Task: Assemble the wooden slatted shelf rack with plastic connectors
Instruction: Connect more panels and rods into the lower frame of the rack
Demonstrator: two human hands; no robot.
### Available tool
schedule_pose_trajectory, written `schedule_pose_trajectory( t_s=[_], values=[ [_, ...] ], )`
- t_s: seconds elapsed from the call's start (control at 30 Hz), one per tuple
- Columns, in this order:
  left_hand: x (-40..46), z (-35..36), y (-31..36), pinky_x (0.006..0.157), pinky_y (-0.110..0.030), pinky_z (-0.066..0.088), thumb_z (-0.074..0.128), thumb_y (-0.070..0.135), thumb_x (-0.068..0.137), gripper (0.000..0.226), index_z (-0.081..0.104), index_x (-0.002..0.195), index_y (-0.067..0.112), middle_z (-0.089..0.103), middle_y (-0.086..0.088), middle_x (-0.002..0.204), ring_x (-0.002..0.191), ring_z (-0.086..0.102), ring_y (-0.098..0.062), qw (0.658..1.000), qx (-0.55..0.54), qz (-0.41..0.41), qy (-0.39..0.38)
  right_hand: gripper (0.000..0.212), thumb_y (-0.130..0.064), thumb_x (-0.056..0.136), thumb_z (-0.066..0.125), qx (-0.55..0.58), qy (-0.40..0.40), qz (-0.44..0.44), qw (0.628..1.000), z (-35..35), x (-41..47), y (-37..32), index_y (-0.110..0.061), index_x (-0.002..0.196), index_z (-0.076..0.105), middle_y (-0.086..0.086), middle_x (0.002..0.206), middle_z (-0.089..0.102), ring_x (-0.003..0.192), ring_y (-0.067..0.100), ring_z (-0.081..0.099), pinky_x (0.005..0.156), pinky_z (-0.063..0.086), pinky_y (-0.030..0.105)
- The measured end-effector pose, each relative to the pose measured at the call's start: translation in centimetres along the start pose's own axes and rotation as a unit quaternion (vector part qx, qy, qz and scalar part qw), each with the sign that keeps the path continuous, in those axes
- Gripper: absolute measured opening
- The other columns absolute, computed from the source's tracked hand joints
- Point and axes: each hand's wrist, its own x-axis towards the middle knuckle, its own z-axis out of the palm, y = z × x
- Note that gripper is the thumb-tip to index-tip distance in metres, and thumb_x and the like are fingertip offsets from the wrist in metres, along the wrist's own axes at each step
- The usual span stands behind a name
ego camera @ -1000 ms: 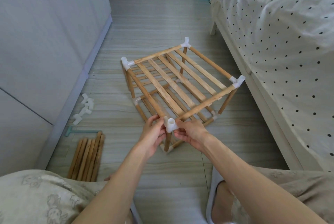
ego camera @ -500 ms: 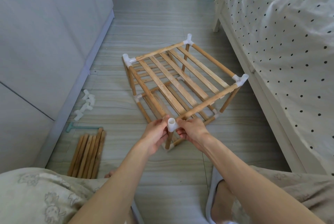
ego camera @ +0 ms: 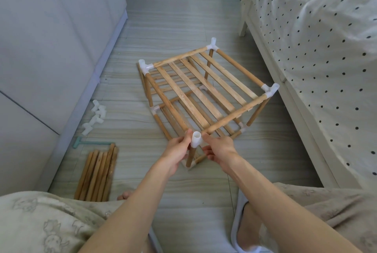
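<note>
Rack: the wooden slatted rack (ego camera: 204, 97) stands on the floor (ego camera: 183, 18) between a grey cabinet on the left and a bed (ego camera: 316, 48) on the right, two slatted tiers joined by white plastic corners.
Near corner: the white connector (ego camera: 196, 139) sits atop the near upright post (ego camera: 191, 156), its open socket facing up.
Left grip: the left hand (ego camera: 177, 150) pinches the connector from its left side, where the left-side rail (ego camera: 165, 99) comes in.
Right grip: the right hand (ego camera: 218, 148) grasps the connector's right side, fingers curled under it.
Key relation: the front rail (ego camera: 234, 115) runs from the far-right corner connector (ego camera: 270, 90) down to the near corner; its near end lies just up and right of the connector, beside the right thumb, apparently not yet seated.
Nearer hand: the right, by my reading.
Coming move: likely pushing that rail end along its own long axis into the connector's side socket.
Spares: loose connectors (ego camera: 95, 118) and a bundle of dowels (ego camera: 98, 173) lie near-left, well apart.
</note>
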Motion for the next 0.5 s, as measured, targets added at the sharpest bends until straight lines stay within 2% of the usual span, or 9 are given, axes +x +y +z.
schedule_pose_trajectory(
  t_s=[0.1, 0.17, 0.2, 0.27, 0.37, 0.43, 0.47, 0.5],
  values=[
    [-0.2, -0.1, -0.1, 0.090, -0.031, 0.040, 0.045, 0.053, 0.092, 0.041, 0.061, 0.112, 0.021, 0.063, 0.003, 0.110, 0.103, 0.055, -0.011, 0.999, 0.032, 0.026, 0.000, 0.023, -0.033, 0.092, 0.053, -0.088, 0.036, -0.137, 0.986, -0.1, -0.4, 0.5, -0.013, 0.087, 0.061, 0.001, 0.072, 0.063, 0.065, 0.013, 0.059, 0.063, 0.049, 0.026],
    [-0.4, -0.2, -0.1, 0.085, -0.030, 0.043, 0.044, 0.055, 0.091, 0.035, 0.060, 0.101, 0.027, 0.062, 0.005, 0.108, 0.097, 0.055, -0.007, 0.999, 0.031, 0.034, -0.013, 0.025, -0.036, 0.090, 0.056, -0.181, 0.006, -0.250, 0.951, -0.2, -0.8, 0.5, -0.013, 0.097, 0.062, -0.003, 0.075, 0.063, 0.071, 0.010, 0.059, 0.067, 0.048, 0.025],
    [-0.6, -0.2, 0.0, 0.081, -0.029, 0.044, 0.042, 0.057, 0.090, 0.036, 0.059, 0.101, 0.028, 0.060, 0.006, 0.107, 0.096, 0.054, -0.005, 0.999, 0.029, 0.031, -0.026, 0.022, -0.036, 0.088, 0.059, -0.238, -0.011, -0.291, 0.926, -0.3, -0.9, 0.5, -0.015, 0.095, 0.062, -0.006, 0.072, 0.062, 0.068, 0.006, 0.056, 0.064, 0.044, 0.021],
    [-0.6, -0.4, -0.2, 0.082, -0.028, 0.044, 0.034, 0.064, 0.089, 0.052, 0.055, 0.120, 0.028, 0.054, 0.010, 0.112, 0.105, 0.050, -0.006, 0.997, 0.044, 0.018, -0.064, 0.017, -0.031, 0.086, 0.065, -0.317, -0.020, -0.333, 0.888, -0.5, -0.6, 0.5, -0.016, 0.092, 0.062, -0.007, 0.067, 0.057, 0.062, 0.005, 0.052, 0.062, 0.039, 0.018],
    [-0.2, -0.2, -1.0, 0.101, -0.033, 0.035, 0.017, 0.074, 0.083, 0.074, 0.037, 0.140, 0.033, 0.041, 0.013, 0.124, 0.124, 0.035, -0.008, 0.989, 0.073, 0.018, -0.125, 0.020, -0.024, 0.085, 0.067, -0.353, -0.016, -0.361, 0.863, -0.5, -0.2, 0.7, -0.011, 0.098, 0.059, -0.007, 0.071, 0.055, 0.070, 0.011, 0.056, 0.062, 0.041, 0.016],
    [0.2, 0.3, -1.6, 0.111, -0.032, 0.027, 0.011, 0.078, 0.076, 0.080, 0.040, 0.138, 0.036, 0.043, 0.014, 0.132, 0.128, 0.034, -0.004, 0.987, 0.065, 0.043, -0.140, 0.019, -0.021, 0.087, 0.065, -0.370, -0.020, -0.384, 0.845, -0.4, 0.0, 0.7, -0.009, 0.100, 0.056, -0.003, 0.076, 0.060, 0.075, 0.017, 0.061, 0.064, 0.047, 0.020],
    [0.4, 0.6, -1.8, 0.110, -0.024, 0.028, 0.011, 0.078, 0.074, 0.080, 0.046, 0.133, 0.037, 0.047, 0.015, 0.131, 0.125, 0.038, 0.003, 0.986, 0.056, 0.058, -0.143, 0.018, -0.020, 0.088, 0.063, -0.383, -0.023, -0.395, 0.835, -0.4, 0.2, 0.7, -0.008, 0.100, 0.055, 0.002, 0.081, 0.063, 0.079, 0.020, 0.063, 0.066, 0.050, 0.026],
    [0.6, 0.8, -1.9, 0.101, -0.011, 0.032, 0.010, 0.076, 0.073, 0.075, 0.051, 0.124, 0.039, 0.051, 0.019, 0.125, 0.115, 0.043, 0.014, 0.985, 0.044, 0.074, -0.150, 0.018, -0.019, 0.089, 0.062, -0.397, -0.025, -0.405, 0.823, -0.5, 0.2, 0.6, -0.007, 0.100, 0.054, 0.006, 0.084, 0.065, 0.081, 0.023, 0.064, 0.068, 0.051, 0.031]
  ],
)
